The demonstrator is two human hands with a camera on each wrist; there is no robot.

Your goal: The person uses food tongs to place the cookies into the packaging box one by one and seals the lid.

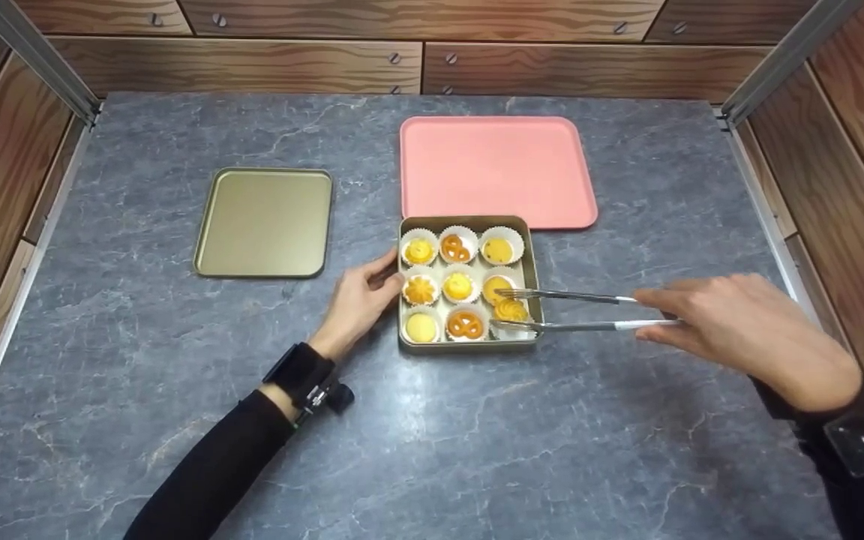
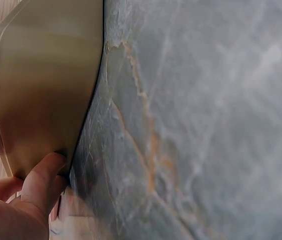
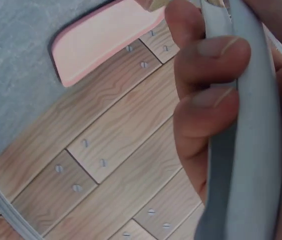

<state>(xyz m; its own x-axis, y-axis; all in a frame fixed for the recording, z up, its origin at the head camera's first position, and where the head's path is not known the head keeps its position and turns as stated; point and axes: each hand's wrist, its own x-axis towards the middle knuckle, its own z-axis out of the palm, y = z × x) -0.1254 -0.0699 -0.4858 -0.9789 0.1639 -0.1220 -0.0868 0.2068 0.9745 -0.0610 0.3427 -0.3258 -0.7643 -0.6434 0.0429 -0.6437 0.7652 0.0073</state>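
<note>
A square gold tin [image 1: 469, 345] stands on the counter, holding small pastries in white paper cups. My left hand [image 1: 355, 304] rests against its left side. In the left wrist view the thumb [image 2: 48, 172] presses the tin's outer wall [image 2: 51, 90], and another fingertip is at the rim. My right hand [image 1: 732, 330] grips metal tongs [image 1: 582, 326] by their grey handles, which show large in the right wrist view. The tongs reach in over the tin's right wall, their two arms on either side of a swirled yellow pastry [image 1: 510, 309] in the right column.
Behind the tin, a pink tray [image 1: 496, 169] lies flat, its front edge close to the tin's back wall. The gold lid [image 1: 267, 221] lies on the counter [image 1: 432, 450] at left. Wood-patterned panels [image 1: 267, 67] border the counter at the back and both sides.
</note>
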